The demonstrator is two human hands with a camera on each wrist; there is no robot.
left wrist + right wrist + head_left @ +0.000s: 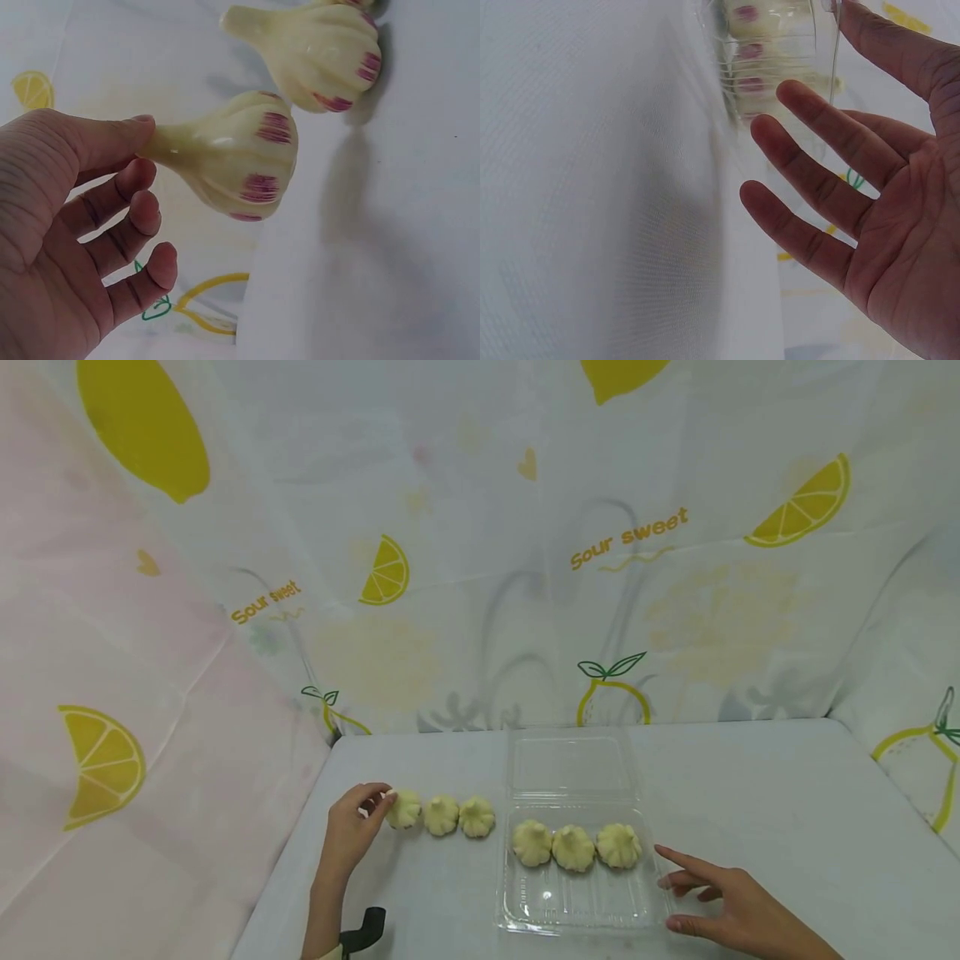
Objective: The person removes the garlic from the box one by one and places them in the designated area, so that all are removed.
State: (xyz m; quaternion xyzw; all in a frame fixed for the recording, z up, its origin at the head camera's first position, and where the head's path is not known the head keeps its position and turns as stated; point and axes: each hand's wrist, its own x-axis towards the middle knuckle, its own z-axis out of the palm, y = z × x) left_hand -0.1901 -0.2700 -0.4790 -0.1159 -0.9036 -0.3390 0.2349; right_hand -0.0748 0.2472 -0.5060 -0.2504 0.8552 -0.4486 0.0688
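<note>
Garlic bulb [236, 157] in left grip [351, 829], stem tip invisible behind thumb [116, 141]

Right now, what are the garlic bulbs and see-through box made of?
The garlic bulbs: smooth, glossy, perhaps plastic or ceramic, with shine spots and streaky purple paint-like marks. The box: likely thin, shiny plastic, being clear with moulded ridges.

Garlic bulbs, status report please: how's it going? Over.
Left hand pinching one bulb by its neck. Right hand at edge of clear container. Three bulbs inside. Two more bulbs between held one and container.
</note>
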